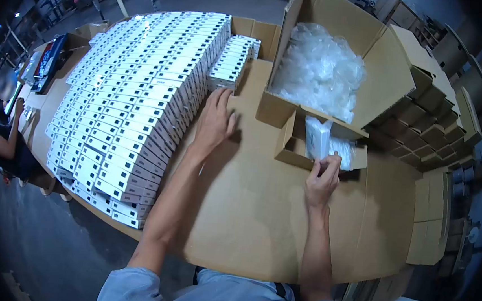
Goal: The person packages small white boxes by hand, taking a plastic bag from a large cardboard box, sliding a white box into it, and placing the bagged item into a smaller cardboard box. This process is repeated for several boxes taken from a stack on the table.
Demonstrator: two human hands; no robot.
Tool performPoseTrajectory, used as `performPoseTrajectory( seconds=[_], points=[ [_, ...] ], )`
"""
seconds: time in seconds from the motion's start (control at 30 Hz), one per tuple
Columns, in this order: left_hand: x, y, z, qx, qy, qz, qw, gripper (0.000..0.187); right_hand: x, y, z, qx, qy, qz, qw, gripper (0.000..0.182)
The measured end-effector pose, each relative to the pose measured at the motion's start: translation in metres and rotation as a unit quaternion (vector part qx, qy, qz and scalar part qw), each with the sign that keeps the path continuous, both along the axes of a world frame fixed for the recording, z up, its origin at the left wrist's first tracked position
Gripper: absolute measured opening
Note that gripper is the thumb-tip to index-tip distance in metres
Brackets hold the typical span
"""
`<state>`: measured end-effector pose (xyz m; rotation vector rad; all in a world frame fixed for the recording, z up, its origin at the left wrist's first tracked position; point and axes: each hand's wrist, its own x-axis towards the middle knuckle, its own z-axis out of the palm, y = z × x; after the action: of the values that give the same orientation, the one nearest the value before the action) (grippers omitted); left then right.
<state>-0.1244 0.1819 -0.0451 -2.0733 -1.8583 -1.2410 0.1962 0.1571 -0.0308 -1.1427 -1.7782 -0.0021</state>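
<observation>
My left hand (215, 123) is over the brown table, its fingertips near the front end of a short row of white boxes (229, 64). Its fingers are apart and nothing shows between them. My right hand (324, 177) pinches the lower end of a white packet (318, 138) in clear wrap. That packet stands tilted in a small open cardboard box (292, 143), beside more clear plastic wrapping (341, 151). Many white boxes with small black squares (126, 102) are stacked in long rows left of my left hand.
Behind the small box, a large open carton (390, 83) holds crumpled clear plastic (321, 66). Stacked brown cartons (418, 127) stand at the right. A seated person (4, 137) is at the far left, beside the table (248, 207) end.
</observation>
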Motion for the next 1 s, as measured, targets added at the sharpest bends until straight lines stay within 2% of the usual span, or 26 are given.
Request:
performPoseTrajectory(
  seconds=[0.17,0.27,0.37,0.57,0.73,0.83,0.87,0.97,1.0],
  points=[
    [-0.013,0.025,0.005,0.011,0.05,0.03,0.998,0.067,0.0,-0.003,0.009,-0.009,-0.044,-0.029,0.999,0.022],
    [-0.017,0.038,0.005,0.019,0.034,0.04,0.998,0.068,-0.003,-0.005,0.011,-0.018,-0.068,-0.039,0.997,0.021],
    [-0.02,0.041,0.005,0.029,0.042,0.05,0.997,0.065,-0.005,-0.003,0.005,-0.017,-0.086,-0.099,0.991,0.02],
    [-0.021,0.051,-0.013,0.02,0.059,0.059,0.996,0.064,-0.012,0.003,0.012,-0.064,-0.108,-0.13,0.984,0.018],
    [-0.027,0.057,-0.027,0.035,0.059,0.09,0.994,0.054,-0.01,0.009,0.01,-0.152,-0.11,-0.148,0.971,0.006],
    [-0.032,0.058,-0.026,0.032,0.064,0.098,0.993,0.05,-0.007,0.008,0.008,-0.119,-0.098,-0.128,0.98,0.008],
    [-0.036,0.059,-0.026,0.019,0.088,0.104,0.991,0.045,-0.004,0.006,0.004,-0.158,-0.082,-0.125,0.976,0.012],
    [-0.037,0.051,-0.026,0.033,0.122,0.122,0.984,0.032,-0.009,-0.007,0.022,-0.139,-0.096,-0.111,0.979,0.022],
    [-0.035,0.048,-0.023,0.05,0.128,0.126,0.982,0.029,-0.01,-0.015,0.028,-0.128,-0.104,-0.106,0.981,0.038]
  ],
)
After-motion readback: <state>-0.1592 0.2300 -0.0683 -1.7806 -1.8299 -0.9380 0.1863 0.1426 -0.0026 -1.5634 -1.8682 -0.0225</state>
